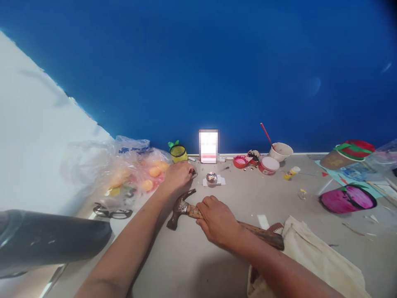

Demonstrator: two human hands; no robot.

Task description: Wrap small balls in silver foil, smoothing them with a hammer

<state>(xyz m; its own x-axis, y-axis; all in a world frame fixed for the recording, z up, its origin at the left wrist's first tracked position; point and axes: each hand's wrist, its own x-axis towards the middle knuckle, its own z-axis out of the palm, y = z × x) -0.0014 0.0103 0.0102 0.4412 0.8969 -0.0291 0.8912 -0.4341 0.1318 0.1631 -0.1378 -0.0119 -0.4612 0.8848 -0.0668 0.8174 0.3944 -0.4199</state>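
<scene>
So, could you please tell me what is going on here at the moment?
A person's right hand is closed around the handle of a hammer, close to its head. The left hand is farther forward, just in front of a yellow cup, at something too small to make out. A shiny silver ball sits on white paper, touched by neither hand.

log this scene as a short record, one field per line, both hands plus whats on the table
left hand: at a small dark object, grip unclear
right hand: closed over the wooden handle of a claw hammer
centre: shiny silver ball on white paper
left side: plastic bag, glasses
right side: cream cloth, pink container
back: white cup with a red stick in it
</scene>
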